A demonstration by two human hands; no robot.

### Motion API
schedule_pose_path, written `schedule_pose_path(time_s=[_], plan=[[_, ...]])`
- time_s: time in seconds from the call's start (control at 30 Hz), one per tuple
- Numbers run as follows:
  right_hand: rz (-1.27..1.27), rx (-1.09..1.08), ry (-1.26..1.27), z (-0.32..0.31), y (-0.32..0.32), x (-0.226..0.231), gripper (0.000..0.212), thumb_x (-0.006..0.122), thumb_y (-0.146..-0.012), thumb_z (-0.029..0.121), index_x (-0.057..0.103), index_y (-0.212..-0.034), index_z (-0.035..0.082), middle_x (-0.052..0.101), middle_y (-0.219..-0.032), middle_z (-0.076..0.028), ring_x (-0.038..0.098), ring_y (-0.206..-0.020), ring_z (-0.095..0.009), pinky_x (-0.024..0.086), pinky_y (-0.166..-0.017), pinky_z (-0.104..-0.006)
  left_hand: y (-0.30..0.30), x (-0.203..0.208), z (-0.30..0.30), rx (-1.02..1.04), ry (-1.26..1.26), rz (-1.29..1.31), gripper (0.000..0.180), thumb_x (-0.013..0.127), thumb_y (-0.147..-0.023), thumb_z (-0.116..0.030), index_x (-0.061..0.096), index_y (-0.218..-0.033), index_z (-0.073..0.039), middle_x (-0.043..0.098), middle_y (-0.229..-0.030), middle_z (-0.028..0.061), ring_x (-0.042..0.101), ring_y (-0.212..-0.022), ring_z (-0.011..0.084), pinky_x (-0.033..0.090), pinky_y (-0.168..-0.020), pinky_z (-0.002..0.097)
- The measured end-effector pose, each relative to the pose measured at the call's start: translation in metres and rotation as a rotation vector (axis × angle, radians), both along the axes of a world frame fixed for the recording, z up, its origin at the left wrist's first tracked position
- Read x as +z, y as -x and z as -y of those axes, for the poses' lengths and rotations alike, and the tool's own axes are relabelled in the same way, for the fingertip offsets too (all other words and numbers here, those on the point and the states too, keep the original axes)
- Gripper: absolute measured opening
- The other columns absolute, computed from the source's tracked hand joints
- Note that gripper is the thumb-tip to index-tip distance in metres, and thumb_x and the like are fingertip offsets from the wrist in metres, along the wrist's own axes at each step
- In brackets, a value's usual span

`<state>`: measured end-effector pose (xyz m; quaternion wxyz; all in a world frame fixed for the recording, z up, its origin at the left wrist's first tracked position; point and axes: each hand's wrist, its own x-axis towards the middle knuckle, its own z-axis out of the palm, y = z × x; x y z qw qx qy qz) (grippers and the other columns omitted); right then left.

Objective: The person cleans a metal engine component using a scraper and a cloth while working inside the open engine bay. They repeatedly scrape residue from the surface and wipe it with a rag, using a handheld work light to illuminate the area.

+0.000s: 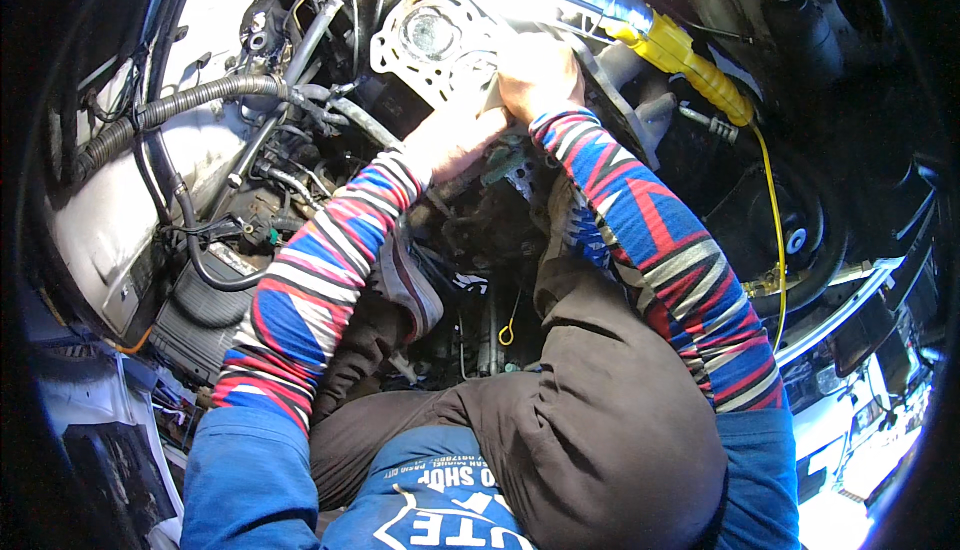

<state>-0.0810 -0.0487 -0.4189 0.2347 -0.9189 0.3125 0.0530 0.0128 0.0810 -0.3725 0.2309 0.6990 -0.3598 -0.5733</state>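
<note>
An engine block (385, 52) with round cylinder bores and a flat metal top face lies open in the engine bay. My left hand (465, 138) is at its near edge, fingers bent and drawn together. Just to the right, my right hand (540, 75) is curled closed over the block's near right part. The two hands nearly touch. Glare and the hands themselves hide whatever the fingers hold. Beyond them a lit work lamp (690, 62) with a yellow handle shines on the block and my right hand.
A yellow cord (772, 220) hangs from the lamp on the right. At left run a ribbed hose (190, 100) and several cables and pipes. My shoe (410, 285) and bent knee (630, 420) are inside the bay. A yellow dipstick loop (506, 334) stands between my legs.
</note>
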Motion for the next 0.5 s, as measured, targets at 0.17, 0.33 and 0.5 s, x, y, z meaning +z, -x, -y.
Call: schedule_pose_path(time_s=[0.17,0.33,0.5], plan=[[0.051,-0.233,-0.165,-0.005,-0.001,-0.008,0.031,0.066,-0.083,0.036,0.074,-0.096,0.01,0.073,-0.094,-0.015,0.072,-0.089,-0.033,0.057,-0.081,-0.0418,-0.023,0.0,0.01,-0.207,0.098,0.08,0.032,0.05,-0.098,-0.031,0.054,-0.113,-0.002,0.058,-0.087,0.0083,0.054,-0.072,0.0196,0.049,-0.066,0.0354],[-0.011,-0.266,-0.109,-0.007,-0.003,-0.008,0.029,0.066,-0.084,0.036,0.074,-0.092,0.01,0.074,-0.088,-0.013,0.072,-0.084,-0.029,0.058,-0.077,-0.0389,-0.047,-0.002,0.027,-0.524,0.174,0.174,0.034,0.046,-0.102,-0.031,0.055,-0.122,-0.005,0.062,-0.113,0.0171,0.059,-0.1,0.033,0.048,-0.09,0.041],[-0.091,-0.233,-0.005,-0.01,-0.007,0.003,0.027,0.066,-0.084,0.036,0.073,-0.088,0.011,0.073,-0.083,-0.01,0.072,-0.078,-0.025,0.057,-0.072,-0.0361,-0.059,-0.003,0.042,-0.647,0.018,0.193,0.043,0.047,-0.102,-0.036,0.055,-0.135,-0.01,0.06,-0.131,0.0192,0.056,-0.121,0.0347,0.043,-0.105,0.0419]])
